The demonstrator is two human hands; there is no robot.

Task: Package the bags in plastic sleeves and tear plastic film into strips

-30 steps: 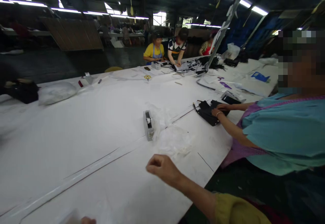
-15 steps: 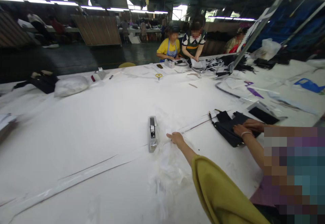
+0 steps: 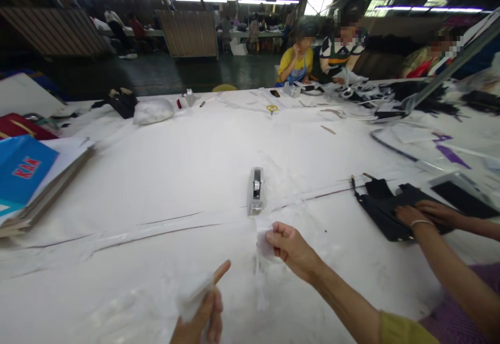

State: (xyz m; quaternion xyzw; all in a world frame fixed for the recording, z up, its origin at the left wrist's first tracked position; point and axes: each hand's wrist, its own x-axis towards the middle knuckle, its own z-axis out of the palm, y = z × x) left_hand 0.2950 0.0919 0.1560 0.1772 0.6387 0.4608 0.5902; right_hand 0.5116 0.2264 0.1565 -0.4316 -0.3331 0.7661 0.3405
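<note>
My right hand, at the end of an olive-yellow sleeve, pinches a thin clear plastic piece between thumb and fingertips, low over the white table. At the lower middle, my left hand is closed round a whitish, see-through plastic packet, its index finger stretched forward. Blur hides what the packet contains. Just beyond my right hand a tape dispenser stands on the table, touched by neither hand.
To the right, a co-worker's hands rest on a black bag. A blue box lies on stacked papers at left. Yellow-handled scissors and a wrapped white bundle are farther back. Two people sit or stand at the far edge.
My view has swung left. My left hand has come into view with the plastic packet. My right hand has drawn back nearer me and now pinches the clear plastic piece.
</note>
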